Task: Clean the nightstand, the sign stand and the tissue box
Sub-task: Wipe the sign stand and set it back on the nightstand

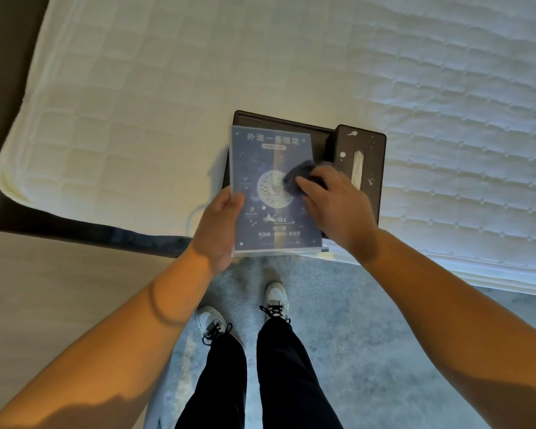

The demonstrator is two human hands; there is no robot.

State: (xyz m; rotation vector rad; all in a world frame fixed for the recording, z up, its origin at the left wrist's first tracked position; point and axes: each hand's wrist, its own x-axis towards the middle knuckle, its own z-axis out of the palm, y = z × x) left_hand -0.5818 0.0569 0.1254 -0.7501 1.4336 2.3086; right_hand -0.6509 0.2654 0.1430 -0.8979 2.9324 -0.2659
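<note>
Above the dark brown rectangular tray (319, 133) on the white quilted bed (167, 103), the flat blue printed acrylic sign stand (274, 187) is held up, long axis running away from the person. The left hand (220, 221) grips its near-left edge, while the right hand (334, 202) presses a bunched dark grey cloth (297, 174) onto its right half. The dark brown speckled tissue box (369, 168) (probably next) lies right of the tray's centre, nearer the right hand.
</note>
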